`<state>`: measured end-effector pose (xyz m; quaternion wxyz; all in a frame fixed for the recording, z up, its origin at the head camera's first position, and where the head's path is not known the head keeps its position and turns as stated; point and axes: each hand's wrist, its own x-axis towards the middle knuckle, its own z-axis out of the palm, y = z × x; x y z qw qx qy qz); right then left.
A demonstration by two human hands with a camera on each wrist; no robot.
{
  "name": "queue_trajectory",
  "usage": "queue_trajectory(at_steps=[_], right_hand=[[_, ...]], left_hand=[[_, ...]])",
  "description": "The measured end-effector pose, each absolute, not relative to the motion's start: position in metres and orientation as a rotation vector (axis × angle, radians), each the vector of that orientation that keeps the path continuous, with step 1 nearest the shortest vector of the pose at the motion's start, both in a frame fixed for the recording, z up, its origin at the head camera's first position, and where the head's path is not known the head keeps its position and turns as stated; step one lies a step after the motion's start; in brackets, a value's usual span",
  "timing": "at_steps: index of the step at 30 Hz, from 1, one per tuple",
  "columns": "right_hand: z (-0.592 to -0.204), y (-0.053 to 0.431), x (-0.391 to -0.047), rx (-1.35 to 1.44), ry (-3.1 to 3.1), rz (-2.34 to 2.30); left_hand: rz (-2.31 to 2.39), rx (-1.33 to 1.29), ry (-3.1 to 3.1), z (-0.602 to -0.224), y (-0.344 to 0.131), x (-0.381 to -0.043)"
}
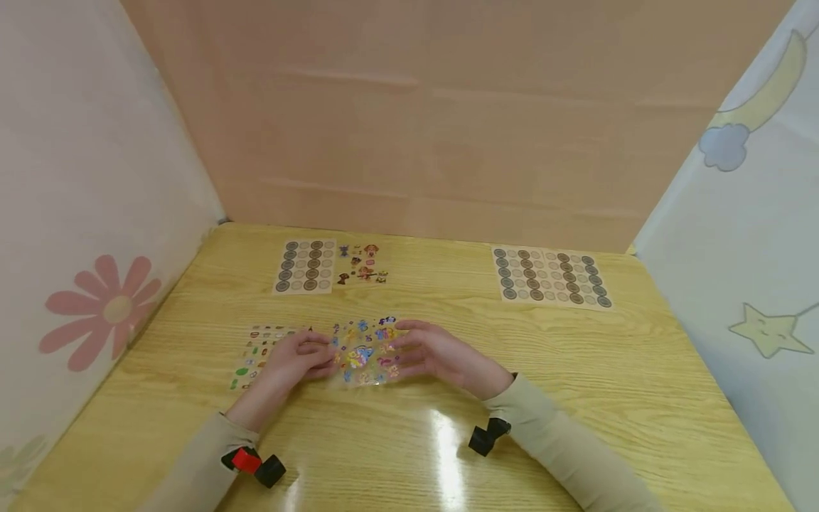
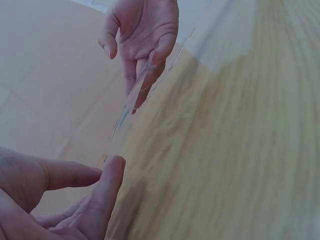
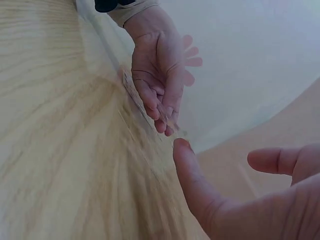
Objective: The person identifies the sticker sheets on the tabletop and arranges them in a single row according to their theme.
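A transparent sticker sheet with colourful cartoon figures is held up between both hands, tilted over the table. My left hand pinches its left edge between thumb and fingers; the left wrist view shows the sheet nearly edge-on. At its right edge is my right hand, its fingers extended and spread, some showing through the clear sheet. In the right wrist view the right hand's fingertips stand apart, one right at the sheet's edge. Another sticker sheet with small pictures lies partly hidden under the left hand.
Behind the hands, a sheet of round coin-like prints lies beside a clear character sticker sheet. More coin-print sheets lie at the back right. Cloth walls enclose the wooden table at the back and sides.
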<state>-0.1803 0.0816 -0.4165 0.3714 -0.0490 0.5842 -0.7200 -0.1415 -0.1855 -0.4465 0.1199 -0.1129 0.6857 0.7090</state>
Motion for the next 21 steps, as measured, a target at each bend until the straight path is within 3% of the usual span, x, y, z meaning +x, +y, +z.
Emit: queue_trajectory(at_steps=[21], right_hand=[[-0.419,0.058,-0.174,-0.148,1.453,-1.83]], left_hand=[[2.074,-0.285,2.079,-0.45,-0.215,-0.131]])
